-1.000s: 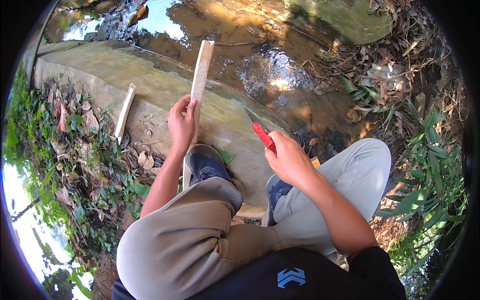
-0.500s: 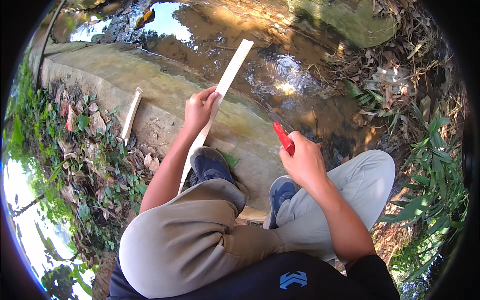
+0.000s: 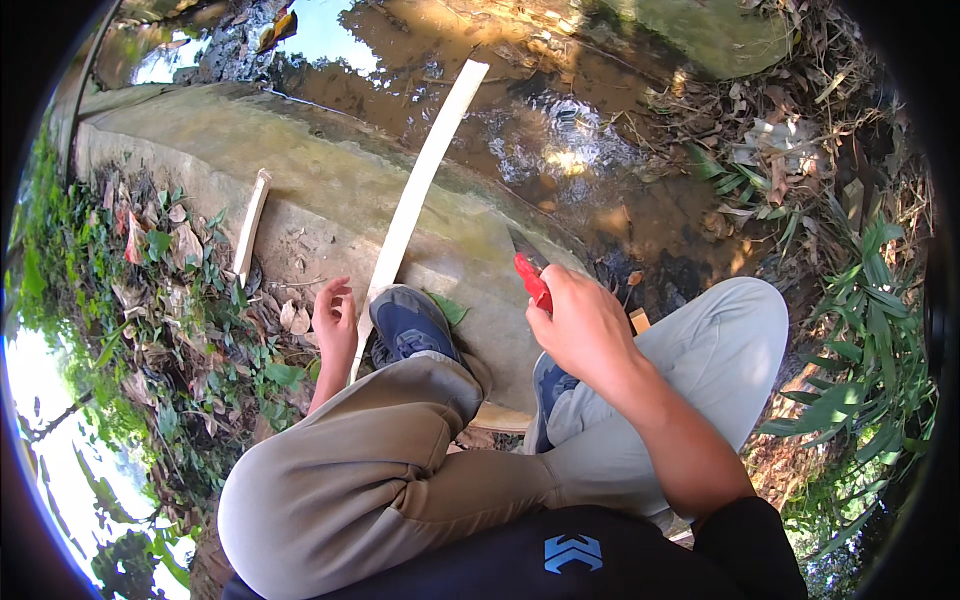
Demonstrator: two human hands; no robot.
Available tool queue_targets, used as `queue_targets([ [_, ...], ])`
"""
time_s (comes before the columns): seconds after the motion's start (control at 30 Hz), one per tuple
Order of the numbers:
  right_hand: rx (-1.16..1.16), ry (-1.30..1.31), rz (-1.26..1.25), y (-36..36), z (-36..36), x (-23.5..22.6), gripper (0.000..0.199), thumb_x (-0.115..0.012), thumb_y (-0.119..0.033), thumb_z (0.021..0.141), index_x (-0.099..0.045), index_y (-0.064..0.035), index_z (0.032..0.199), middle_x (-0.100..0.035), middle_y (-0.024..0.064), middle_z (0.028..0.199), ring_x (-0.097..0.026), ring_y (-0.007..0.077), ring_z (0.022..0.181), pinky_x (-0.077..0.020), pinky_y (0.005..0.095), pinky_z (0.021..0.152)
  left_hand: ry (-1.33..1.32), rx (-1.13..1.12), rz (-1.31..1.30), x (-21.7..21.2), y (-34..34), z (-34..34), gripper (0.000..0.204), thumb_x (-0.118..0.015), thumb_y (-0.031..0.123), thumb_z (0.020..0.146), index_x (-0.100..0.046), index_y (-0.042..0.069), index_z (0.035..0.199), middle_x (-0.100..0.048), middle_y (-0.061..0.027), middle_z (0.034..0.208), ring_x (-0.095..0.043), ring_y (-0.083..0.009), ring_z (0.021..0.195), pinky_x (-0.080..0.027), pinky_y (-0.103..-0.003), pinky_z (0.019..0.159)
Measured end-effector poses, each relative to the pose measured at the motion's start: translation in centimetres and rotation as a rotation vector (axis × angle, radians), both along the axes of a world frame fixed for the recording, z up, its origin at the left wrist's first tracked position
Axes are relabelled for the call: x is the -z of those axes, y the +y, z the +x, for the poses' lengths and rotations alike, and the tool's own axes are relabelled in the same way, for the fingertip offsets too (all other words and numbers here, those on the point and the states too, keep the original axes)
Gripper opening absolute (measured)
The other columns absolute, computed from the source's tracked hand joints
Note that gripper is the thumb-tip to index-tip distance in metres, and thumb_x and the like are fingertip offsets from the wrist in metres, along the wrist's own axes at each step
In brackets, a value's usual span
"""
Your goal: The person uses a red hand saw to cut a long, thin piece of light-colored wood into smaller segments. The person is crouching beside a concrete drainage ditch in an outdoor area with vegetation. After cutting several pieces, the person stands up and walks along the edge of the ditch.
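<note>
A long pale wooden strip (image 3: 420, 185) slants from over the muddy water down past the left side of my left shoe (image 3: 412, 322). My left hand (image 3: 336, 312) is just left of the strip's lower part, fingers loosely bent and apart, with nothing seen in them. My right hand (image 3: 580, 322) is wrapped round a red-handled tool (image 3: 533, 283) above my right shoe (image 3: 553, 388). A thin dark blade seems to run forward from the handle; whether it is a knife or a saw I cannot tell.
A shorter wooden piece (image 3: 252, 225) lies on the left of the concrete ledge (image 3: 300, 160). Shallow brown water (image 3: 600, 215) runs beyond it. Leafy plants and dry leaves (image 3: 185, 245) border the left; long green leaves (image 3: 850, 360) grow at right.
My left hand has let go of the strip and drawn back toward me, beside its lower part. My right hand with the red-handled tool has shifted slightly left.
</note>
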State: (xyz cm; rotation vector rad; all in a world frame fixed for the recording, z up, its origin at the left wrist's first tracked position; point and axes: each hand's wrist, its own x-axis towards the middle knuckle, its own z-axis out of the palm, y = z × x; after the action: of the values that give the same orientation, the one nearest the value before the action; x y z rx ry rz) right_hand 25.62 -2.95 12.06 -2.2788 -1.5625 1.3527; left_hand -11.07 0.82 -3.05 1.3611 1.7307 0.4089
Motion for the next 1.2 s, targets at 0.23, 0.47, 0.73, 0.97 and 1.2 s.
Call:
queue_targets([
  [0.23, -0.147, -0.012, 0.019, 0.6, -0.9, -0.3, 0.021, -0.065, -0.015, 0.087, -0.058, 0.003, 0.094, -0.068, 0.0234, 0.089, -0.069, 0.0406, 0.08, -0.0551, 0.0484, 0.073, 0.093, 0.098, 0.083, 0.6, -4.3, -1.5, 0.018, -0.068, 0.007, 0.092, -0.073, 0.004, 0.108, -0.064, -0.0087, 0.096, -0.063, -0.0163, 0.082, -0.05, -0.029, 0.069],
  [0.47, -0.153, -0.045, 0.044, 0.4, -0.2, 0.4, 0.022, -0.066, -0.016, 0.087, -0.057, 0.0031, 0.094, -0.068, 0.0228, 0.088, -0.068, 0.0405, 0.08, -0.0548, 0.0486, 0.073, -0.005, 0.063, -0.01, 1.9, -1.7, -0.5, 0.014, -0.065, 0.004, 0.095, -0.074, 0.001, 0.105, -0.068, -0.0054, 0.085, -0.061, -0.0114, 0.075, -0.048, -0.025, 0.069],
  [0.73, -0.124, -0.085, 0.064, -0.4, 0.6, 0.1, 0.021, -0.066, -0.015, 0.087, -0.057, 0.0023, 0.093, -0.068, 0.0226, 0.085, -0.069, 0.0401, 0.08, -0.0542, 0.0484, 0.074, 0.129, 0.153, 0.053, 1.3, -6.2, -3.6, 0.02, -0.072, 0.007, 0.089, -0.073, 0.006, 0.109, -0.068, -0.0076, 0.098, -0.065, -0.0181, 0.086, -0.052, -0.031, 0.074],
  [0.97, -0.172, -0.051, 0.082, -0.4, -0.3, 0.5, 0.022, -0.067, -0.016, 0.086, -0.057, 0.0023, 0.093, -0.068, 0.0224, 0.085, -0.069, 0.04, 0.08, -0.0543, 0.0478, 0.075, -0.01, 0.065, 0.088, 2.8, -5.6, -4.5, 0.017, -0.069, -0.007, 0.084, -0.075, 0.003, 0.097, -0.069, -0.008, 0.09, -0.065, -0.0162, 0.081, -0.052, -0.03, 0.074],
  [1.2, -0.16, -0.065, 0.027, -0.6, -0.1, 0.2, 0.021, -0.067, -0.015, 0.086, -0.058, 0.0023, 0.094, -0.069, 0.0231, 0.087, -0.069, 0.0405, 0.08, -0.0539, 0.0481, 0.076, -0.117, 0.066, -0.121, 3.5, -2.7, -3.1, 0.031, -0.068, -0.011, 0.082, -0.076, 0.006, 0.107, -0.072, -0.0052, 0.092, -0.065, -0.0126, 0.083, -0.054, -0.028, 0.079],
])
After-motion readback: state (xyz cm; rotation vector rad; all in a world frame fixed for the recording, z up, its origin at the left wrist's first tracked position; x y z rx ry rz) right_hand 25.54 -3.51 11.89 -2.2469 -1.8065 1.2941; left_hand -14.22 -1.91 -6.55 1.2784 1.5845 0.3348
